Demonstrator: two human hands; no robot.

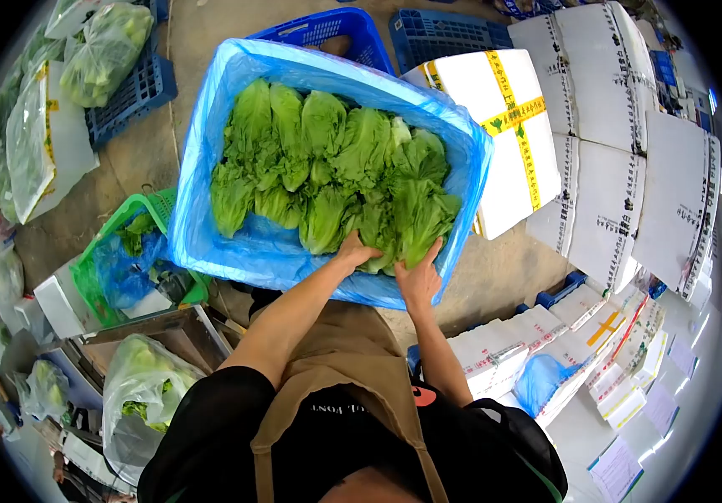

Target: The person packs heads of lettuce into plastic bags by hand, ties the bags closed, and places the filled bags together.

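Observation:
A bin lined with blue plastic film holds two rows of green leafy lettuce heads. My right hand is closed around the base of a lettuce head at the near right corner of the rows. Just left of it, my left hand grips the lower end of the neighbouring lettuce head, its fingertips partly hidden among the leaves. Bare blue film shows along the near side of the bin, below the front row.
White foam boxes are stacked at the right, one taped box touching the bin's side. A green basket with scraps and blue film stands at left. Bagged vegetables and blue crates lie beyond.

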